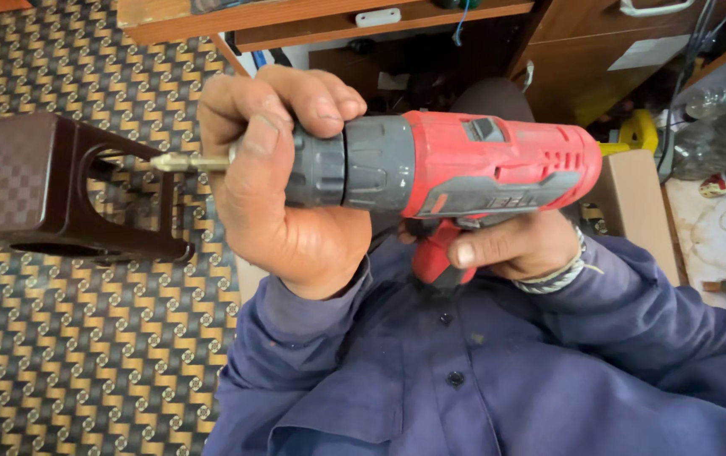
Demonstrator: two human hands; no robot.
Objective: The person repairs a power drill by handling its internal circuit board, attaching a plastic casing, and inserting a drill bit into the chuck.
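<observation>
Just bit tip beside stool edge

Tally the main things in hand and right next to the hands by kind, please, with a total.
Cordless drill, red and grey, gripped at the chuck by the left hand and at the handle by the right hand: 1
Brass-coloured drill bit: 1
Dark brown plastic stool: 1
Cardboard box: 1
Total: 4
</observation>
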